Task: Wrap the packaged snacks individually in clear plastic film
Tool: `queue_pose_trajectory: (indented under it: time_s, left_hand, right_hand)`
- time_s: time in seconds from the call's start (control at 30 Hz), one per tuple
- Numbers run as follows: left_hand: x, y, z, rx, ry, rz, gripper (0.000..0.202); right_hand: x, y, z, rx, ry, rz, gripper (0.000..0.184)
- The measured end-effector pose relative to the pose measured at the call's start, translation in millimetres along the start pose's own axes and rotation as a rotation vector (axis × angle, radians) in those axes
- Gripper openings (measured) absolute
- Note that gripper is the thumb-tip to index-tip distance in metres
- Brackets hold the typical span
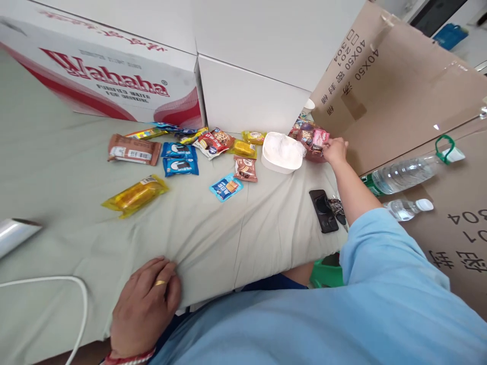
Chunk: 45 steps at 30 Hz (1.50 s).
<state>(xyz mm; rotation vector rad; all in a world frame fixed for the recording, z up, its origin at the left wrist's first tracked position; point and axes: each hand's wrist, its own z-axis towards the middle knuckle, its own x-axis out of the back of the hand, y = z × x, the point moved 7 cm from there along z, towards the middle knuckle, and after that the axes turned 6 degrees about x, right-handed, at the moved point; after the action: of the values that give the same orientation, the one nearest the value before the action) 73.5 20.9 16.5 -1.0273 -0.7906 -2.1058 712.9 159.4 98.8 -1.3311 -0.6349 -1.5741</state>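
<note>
Up at about 2 o'clock the right hand [335,151] reaches out on a straight arm to a reddish tub of snacks [309,144]. Its fingers curl against a pink packet [320,137] at the tub's near rim. They touch it, but I cannot tell whether they pinch it. The tub sits against a tilted cardboard box [399,76], and a white bowl [282,151] stands just beside it at its 9 o'clock.

Down at 7 o'clock the left hand [146,304], with a ring on one finger, lies palm down, fingers loosely spread, on the cloth-covered surface [213,238], holding nothing. A white cable [78,294] loops just to its 9 o'clock.

Loose packets lie across the far part of the cloth, among them a yellow packet [135,195], a brown packet [133,149] and two blue packets [179,158]. A black phone [323,210] and keys [338,209] rest beside the right forearm. At 3 o'clock two water bottles [407,173] lie on flat cardboard.
</note>
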Motion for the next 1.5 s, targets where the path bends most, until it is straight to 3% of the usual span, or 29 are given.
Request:
queue_pose_trajectory:
  time_s: [0.13, 0.17, 0.23, 0.33, 0.37, 0.43, 0.5, 0.53, 0.6, 0.67, 0.73, 0.8, 0.87, 0.93, 0.97, 1.1, 1.2, 1.3, 1.37, 1.5]
  left_hand:
    - [1.1, 1.8, 0.2, -0.001, 0.011, 0.003, 0.021]
    - [1.1, 2.3, 0.1, -0.002, 0.011, 0.003, 0.021]
    - [1.4, 3.1, 0.1, -0.001, 0.014, 0.001, 0.020]
    - [0.4, 2.1, -1.0, 0.011, 0.011, -0.015, 0.020]
    - [-0.3, 0.9, -1.8, 0.020, 0.009, -0.027, 0.021]
    - [-1.4, -3.1, -4.7, 0.053, 0.012, -0.068, 0.021]
    - [0.6, -7.6, -9.1, 0.115, 0.043, -0.140, 0.020]
    - [3.0, -8.8, -11.8, 0.159, 0.064, -0.192, 0.019]
    - [7.8, -6.6, -16.5, 0.261, 0.078, -0.335, 0.018]
    - [8.3, 4.5, -18.1, 0.365, 0.014, -0.542, 0.025]
    - [2.5, 23.1, -15.1, 0.449, -0.114, -0.858, 0.057]
    - [-7.6, 37.7, -10.4, 0.570, -0.246, -1.141, 0.091]
    - [-17.2, 38.4, -6.8, 0.737, -0.302, -1.331, 0.067]
    - [-24.1, 26.8, -6.6, 0.932, -0.280, -1.472, 0.039]
    - [-25.7, 18.9, -7.5, 1.019, -0.247, -1.526, 0.036]
    - [-20.7, -2.3, -15.2, 1.214, -0.109, -1.620, 0.046]
    - [-20.6, 8.3, -23.7, 1.265, -0.238, -1.645, 0.054]
    - [-24.6, 23.0, -28.5, 1.255, -0.383, -1.677, 0.052]
    - [-24.1, 18.1, -28.1, 1.246, -0.305, -1.655, 0.047]
    - [-18.2, 0.7, -26.1, 1.255, -0.151, -1.610, 0.041]
  right_hand:
    - [14.7, -44.5, -13.8, 0.035, 0.215, 0.086, 0.037]
    - [12.5, -57.3, -15.1, 0.059, 0.200, 0.130, 0.036]
    - [-0.6, -78.4, -16.0, 0.072, 0.051, 0.206, 0.033]
    - [-14.5, -95.1, -22.1, 0.001, -0.148, 0.278, 0.023]
    - [-10.7, -97.9, -26.1, -0.033, -0.117, 0.320, 0.015]
    - [5.8, -103.8, -43.2, -0.112, 0.070, 0.498, 0.007]
    - [14.4, -118.2, -78.9, -0.174, 0.197, 0.809, 0.016]
    - [11.6, -132.4, -103.5, -0.186, 0.174, 0.985, 0.023]
    - [-2.4, -175.5, -165.7, -0.171, -0.014, 1.277, 0.040]
    - [-20.9, -220.6, -240.5, -0.237, -0.246, 1.398, 0.048]
    - [-37.5, -262.3, -312.1, -0.312, -0.495, 1.425, 0.053]
    - [-47.5, -295.9, -366.4, -0.345, -0.727, 1.447, 0.055]
    - [-51.2, -315.1, -396.3, -0.354, -0.888, 1.478, 0.056]
    - [-51.7, -319.3, -405.0, -0.377, -0.957, 1.525, 0.056]
    - [-51.2, -317.3, -404.3, -0.395, -0.965, 1.554, 0.055]
    - [-46.8, -304.1, -394.0, -0.426, -0.921, 1.643, 0.052]
    - [-43.1, -303.8, -392.6, -0.377, -0.866, 1.651, 0.050]
    - [-39.0, -315.1, -399.4, -0.240, -0.907, 1.607, 0.044]
    - [-31.9, -320.0, -400.1, -0.103, -0.879, 1.548, 0.038]
    - [-5.0, -319.4, -390.6, 0.275, -0.668, 1.308, 0.024]
